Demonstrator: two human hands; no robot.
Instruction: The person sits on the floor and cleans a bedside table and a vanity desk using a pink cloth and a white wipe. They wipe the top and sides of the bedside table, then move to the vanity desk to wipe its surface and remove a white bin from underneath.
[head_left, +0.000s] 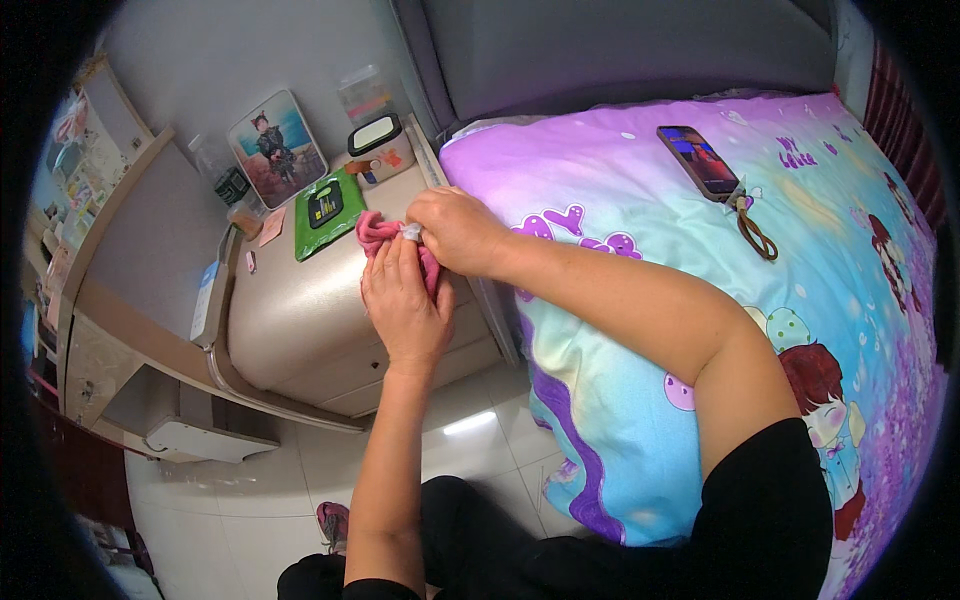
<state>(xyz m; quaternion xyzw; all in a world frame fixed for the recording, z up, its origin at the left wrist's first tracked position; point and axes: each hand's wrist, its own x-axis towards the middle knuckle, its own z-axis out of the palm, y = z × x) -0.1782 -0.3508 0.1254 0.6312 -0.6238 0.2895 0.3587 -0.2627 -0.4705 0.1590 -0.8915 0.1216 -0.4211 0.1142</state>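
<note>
A crumpled pink cloth (373, 231) is bunched at the right side of the bedside cabinet's glossy top (300, 315). My left hand (405, 304) lies over the cloth and grips it, fingers pointing away from me. Close beside it, my right hand (459, 229) is curled with its fingers pinched at a small whitish, translucent piece (411, 231). What exactly this piece is cannot be made out. Part of the cloth passes beneath both hands and is hidden there. Just beyond the cloth lies a green wipes packet (330, 210) with a black lid.
Behind stand a framed picture (277, 150), a white box with a dark-rimmed lid (381, 150), a clear container (364, 94) and a clear bottle (225, 176). A power strip (206, 304) edges the cabinet's left. On the bed (622, 172) lies a phone (697, 161) with a brown strap.
</note>
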